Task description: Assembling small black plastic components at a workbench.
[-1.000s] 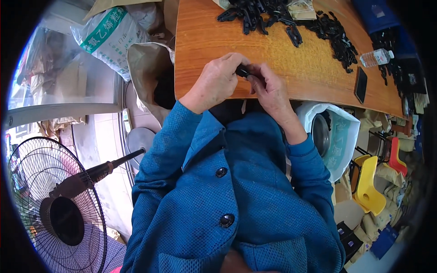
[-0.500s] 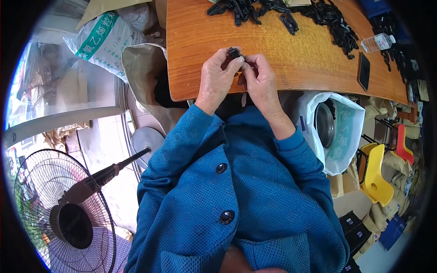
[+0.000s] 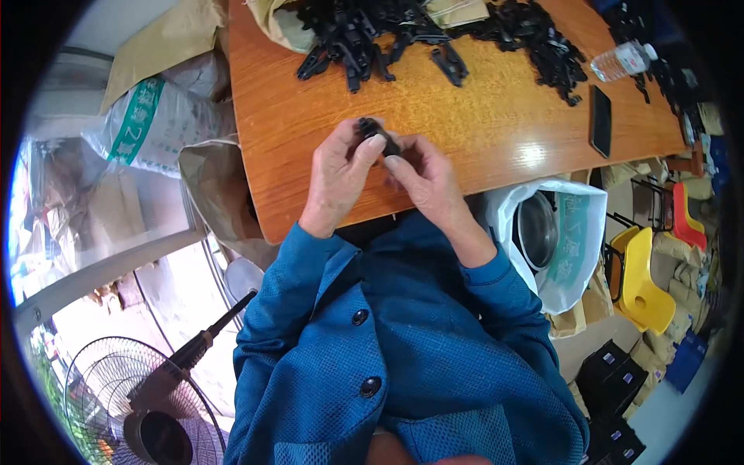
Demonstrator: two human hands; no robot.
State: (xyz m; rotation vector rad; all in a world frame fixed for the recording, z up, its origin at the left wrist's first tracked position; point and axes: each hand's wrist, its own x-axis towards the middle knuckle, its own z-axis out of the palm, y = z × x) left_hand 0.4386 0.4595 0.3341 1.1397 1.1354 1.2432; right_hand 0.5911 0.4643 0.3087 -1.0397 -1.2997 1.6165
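Black plastic clip (small), both hands pinching, wooden table

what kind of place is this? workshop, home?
Probably a small, informal assembly workshop. A wooden table carries heaps of black plastic parts, bulk sacks lean beside it, and both hands, left hand and right hand, work one small black part.

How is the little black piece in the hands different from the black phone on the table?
The small black part is chunky and pinched between both hands, the left hand and right hand; the black phone is flat, longer and lies untouched on the wooden table. Both are black.
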